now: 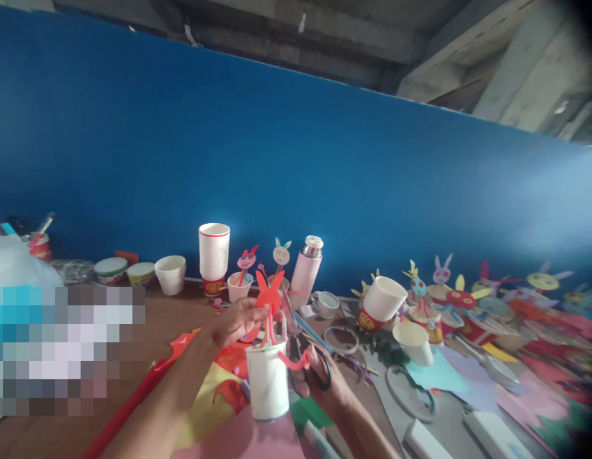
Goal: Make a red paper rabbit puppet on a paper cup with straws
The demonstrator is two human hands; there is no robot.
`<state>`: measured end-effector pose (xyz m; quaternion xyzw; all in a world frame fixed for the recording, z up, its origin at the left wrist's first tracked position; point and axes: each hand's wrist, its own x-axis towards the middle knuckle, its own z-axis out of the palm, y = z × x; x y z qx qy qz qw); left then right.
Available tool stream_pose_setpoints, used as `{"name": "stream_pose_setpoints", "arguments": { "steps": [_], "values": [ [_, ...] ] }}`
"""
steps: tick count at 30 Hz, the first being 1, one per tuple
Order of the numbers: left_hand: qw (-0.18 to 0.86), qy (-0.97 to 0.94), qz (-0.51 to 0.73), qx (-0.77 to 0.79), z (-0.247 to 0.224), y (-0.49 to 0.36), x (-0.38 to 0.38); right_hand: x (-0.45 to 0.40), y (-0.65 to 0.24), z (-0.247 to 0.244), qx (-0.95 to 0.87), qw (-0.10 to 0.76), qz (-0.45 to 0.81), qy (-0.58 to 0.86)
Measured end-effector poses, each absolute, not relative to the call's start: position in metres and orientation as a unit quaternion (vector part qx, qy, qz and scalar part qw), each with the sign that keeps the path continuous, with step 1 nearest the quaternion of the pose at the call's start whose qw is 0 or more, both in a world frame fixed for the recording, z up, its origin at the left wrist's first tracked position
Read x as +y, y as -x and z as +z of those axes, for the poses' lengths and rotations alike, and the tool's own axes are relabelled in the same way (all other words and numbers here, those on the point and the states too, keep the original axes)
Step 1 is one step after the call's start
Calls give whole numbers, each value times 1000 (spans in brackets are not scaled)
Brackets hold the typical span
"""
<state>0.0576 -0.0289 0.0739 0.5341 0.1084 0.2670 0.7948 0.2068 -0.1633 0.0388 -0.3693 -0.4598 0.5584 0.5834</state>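
Pinched between the fingers of my left hand point(235, 325) is the edge of a red paper rabbit head point(268, 299). Below the head stands a white paper cup point(268, 386), and pinkish-red strips point(296, 364) rise from it and curl out over its right side. My right hand point(332, 390) is closed around a pair of scissors point(328, 374) with dark loop handles, just right of the cup. The blades partly blend into the clutter behind. Pink and yellow paper point(200, 408) lies under and beside the cup.
A tall stack of paper cups point(214, 252) and a pink thermos point(306, 274) stand along the blue partition point(258, 146). Several finished paper rabbits in cups point(427, 322) crowd the right. Tape rings point(341, 340) lie nearby. At left are lidded tubs point(111, 270) and a blurred-out area.
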Motion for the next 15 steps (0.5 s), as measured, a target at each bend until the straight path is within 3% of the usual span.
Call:
{"name": "stream_pose_setpoints", "arguments": {
  "steps": [12,15],
  "values": [
    [787,-538,265,146,79,-48,-24,-161,-228,37,-469,588,530,392],
    [788,-533,273,144,83,-44,-23,-159,-254,41,-523,515,470,490]
  ]
}}
